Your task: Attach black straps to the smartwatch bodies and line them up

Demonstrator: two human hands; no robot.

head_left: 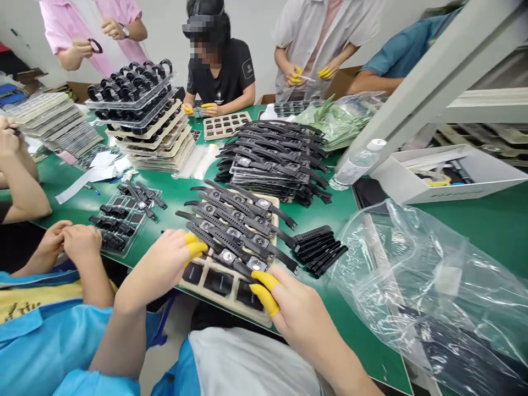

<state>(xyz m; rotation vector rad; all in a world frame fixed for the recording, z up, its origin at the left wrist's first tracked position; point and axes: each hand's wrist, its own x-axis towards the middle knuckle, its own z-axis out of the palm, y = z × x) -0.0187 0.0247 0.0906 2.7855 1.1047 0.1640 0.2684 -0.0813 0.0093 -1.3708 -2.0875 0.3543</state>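
Yellow finger covers are on the fingertips of both hands. My right hand [284, 302] pinches the near end of a black strap on a smartwatch [227, 256]. My left hand [171, 258] has its fingers closed at the other side of that watch; its exact grip is partly hidden. The watch is at the front of rows of smartwatches [237, 214], laid face down with straps stretched out. They lie over a cream tray [234, 291], whose front compartments hold dark square pieces [218, 282]. A pile of loose black straps [319, 250] is to the right.
Behind stands a tall stack of watch-laden trays [272, 159]. A water bottle [358, 165], white box [449, 176] and clear plastic bag [433, 275] are on the right. A co-worker's hands [78, 242] are close on the left, by another tray [124, 228]. Other people work across the table.
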